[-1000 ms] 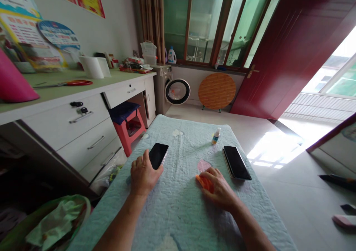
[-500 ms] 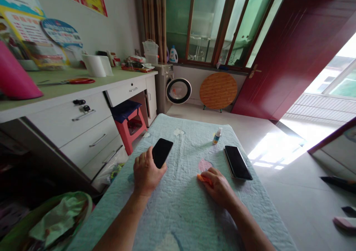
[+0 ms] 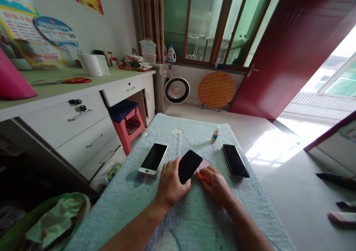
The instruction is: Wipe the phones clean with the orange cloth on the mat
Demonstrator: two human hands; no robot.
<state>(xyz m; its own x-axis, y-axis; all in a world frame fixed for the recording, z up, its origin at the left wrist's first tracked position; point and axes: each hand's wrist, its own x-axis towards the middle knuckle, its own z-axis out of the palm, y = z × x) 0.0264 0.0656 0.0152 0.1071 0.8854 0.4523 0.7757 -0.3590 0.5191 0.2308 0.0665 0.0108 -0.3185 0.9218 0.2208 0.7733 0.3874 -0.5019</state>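
Observation:
My left hand (image 3: 172, 182) is closed around a black smartphone (image 3: 190, 165), held tilted above the cloth-covered table (image 3: 178, 221). My right hand (image 3: 216, 184) pinches an orange cloth (image 3: 203, 177) beside that phone, its fingers bent over the tabletop. A white-framed smartphone (image 3: 154, 159) with a dark screen lies to the left of my left hand, apparently on top of another flat thing. Right of my right hand lies another black smartphone (image 3: 236, 160), also with something flat under it. A small spray bottle (image 3: 215, 134) stands upright toward the far edge.
A long desk (image 3: 116, 81) with drawers runs along the left, with scissors (image 3: 75, 81) and a paper roll (image 3: 91, 64) on it. Under it stands a red stool (image 3: 128, 126). A green bin (image 3: 86, 202) sits at lower left. The washing machine door (image 3: 177, 90) hangs open beyond the table.
My left hand has moved right with the black smartphone, toward my right hand. The white-framed smartphone, hidden before, now shows on the left. My right hand stays nearly in place with the orange cloth.

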